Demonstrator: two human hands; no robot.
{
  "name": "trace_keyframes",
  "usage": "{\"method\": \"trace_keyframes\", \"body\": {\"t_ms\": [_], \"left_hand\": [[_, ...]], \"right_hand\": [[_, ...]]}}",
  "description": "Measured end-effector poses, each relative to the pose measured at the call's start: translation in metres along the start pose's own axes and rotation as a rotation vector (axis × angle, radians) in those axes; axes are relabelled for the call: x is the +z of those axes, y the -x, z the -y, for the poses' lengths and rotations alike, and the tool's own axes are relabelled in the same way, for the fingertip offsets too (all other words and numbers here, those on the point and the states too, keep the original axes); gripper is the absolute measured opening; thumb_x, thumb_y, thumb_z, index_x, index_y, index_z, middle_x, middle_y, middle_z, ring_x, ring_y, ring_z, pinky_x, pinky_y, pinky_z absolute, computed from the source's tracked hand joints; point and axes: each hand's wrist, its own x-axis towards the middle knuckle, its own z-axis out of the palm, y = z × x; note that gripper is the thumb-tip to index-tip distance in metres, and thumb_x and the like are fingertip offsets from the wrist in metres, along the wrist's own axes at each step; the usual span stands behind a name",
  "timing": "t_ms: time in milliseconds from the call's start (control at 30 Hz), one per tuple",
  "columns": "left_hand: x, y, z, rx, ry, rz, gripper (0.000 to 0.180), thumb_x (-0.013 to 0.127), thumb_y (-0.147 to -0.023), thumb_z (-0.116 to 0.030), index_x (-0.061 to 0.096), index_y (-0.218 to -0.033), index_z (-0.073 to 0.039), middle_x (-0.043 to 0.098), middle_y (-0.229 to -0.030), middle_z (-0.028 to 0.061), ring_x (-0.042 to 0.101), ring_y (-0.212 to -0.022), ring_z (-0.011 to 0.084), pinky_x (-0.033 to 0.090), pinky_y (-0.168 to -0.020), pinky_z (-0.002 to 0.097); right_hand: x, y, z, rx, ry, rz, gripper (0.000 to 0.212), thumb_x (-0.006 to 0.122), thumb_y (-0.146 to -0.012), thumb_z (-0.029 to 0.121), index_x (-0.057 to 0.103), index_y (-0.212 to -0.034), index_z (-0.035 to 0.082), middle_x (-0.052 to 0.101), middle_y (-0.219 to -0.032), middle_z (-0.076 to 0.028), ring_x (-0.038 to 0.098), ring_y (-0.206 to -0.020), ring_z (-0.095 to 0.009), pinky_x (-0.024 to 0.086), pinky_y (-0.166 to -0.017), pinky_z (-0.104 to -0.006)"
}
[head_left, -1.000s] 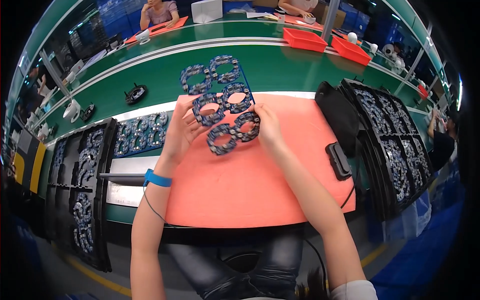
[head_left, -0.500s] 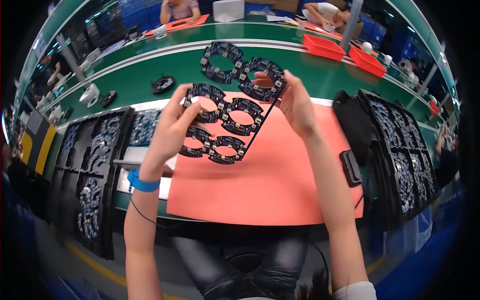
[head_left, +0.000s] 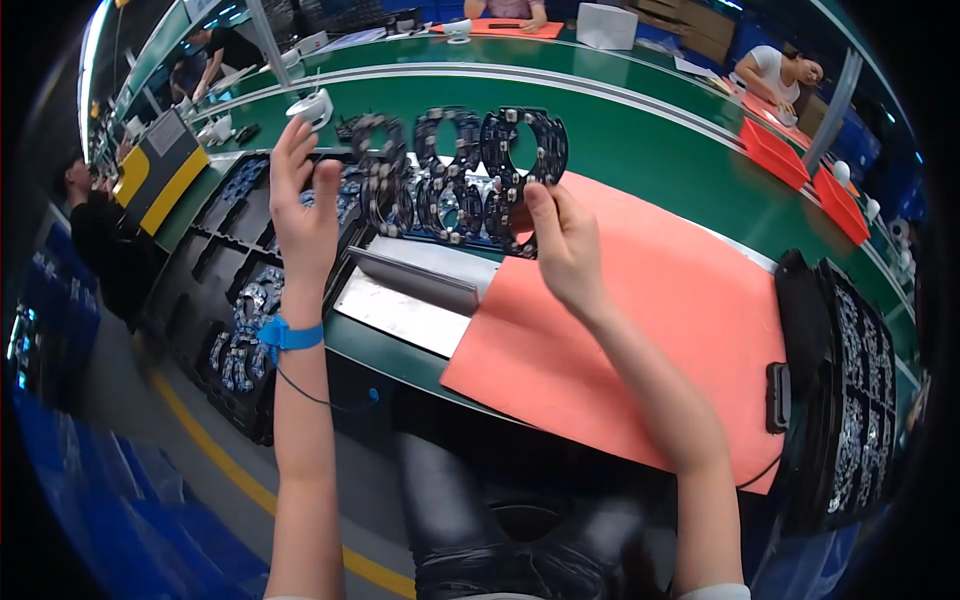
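My right hand (head_left: 568, 245) grips the right edge of a dark circuit board panel (head_left: 491, 145), its thumb on the near face. The panel is made of joined ring-shaped boards in rows and stands roughly upright in the air, left of the orange mat (head_left: 640, 290). My left hand (head_left: 305, 210) is raised at the panel's left side, fingers apart, holding nothing. A blue strap (head_left: 292, 336) with a cord goes round my left wrist. Behind and below the panel, a metal fixture with a white plate (head_left: 400, 312) lies beside the mat; the panel hides part of it.
Black trays (head_left: 205, 275) with blue circuit boards stand at the left. More filled trays (head_left: 845, 400) are at the right, near a black case (head_left: 777, 397). Red bins (head_left: 773, 153) sit across the green bench (head_left: 640, 150), where other people work. A white lamp-like device (head_left: 312, 108) is beyond my left hand.
My left hand has let go of the panel and opened. My right hand has swung the panel leftward, off the mat's area, turning it more upright. The view has turned left.
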Motion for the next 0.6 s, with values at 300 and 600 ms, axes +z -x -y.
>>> {"method": "trace_keyframes", "body": {"t_ms": [300, 600], "left_hand": [[0.031, 0.029, 0.048, -0.56, 0.497, 0.178, 0.064, 0.061, -0.093, -0.041, 0.038, -0.131, 0.005, 0.064, -0.099, 0.0123, 0.062, -0.086, 0.014, 0.049, -0.07, 0.0239], [0.036, 0.05, 0.056, -0.303, -0.33, 0.482, 0.064, 0.064, -0.086, -0.051, 0.057, -0.113, 0.007, 0.062, -0.109, 0.0219, 0.06, -0.103, 0.0302, 0.051, -0.082, 0.0399]], "right_hand": [[0.045, 0.023, -0.029, -0.09, 0.032, -0.029, 0.034, 0.045, -0.102, 0.025, 0.062, -0.098, -0.005, 0.068, -0.083, -0.009, 0.064, -0.075, -0.012, 0.049, -0.066, -0.0256], [0.034, 0.012, -0.056, 0.152, -0.177, -0.208, 0.042, 0.046, -0.101, 0.037, 0.061, -0.094, -0.003, 0.065, -0.079, -0.007, 0.059, -0.068, -0.011, 0.049, -0.063, -0.0239]]}}
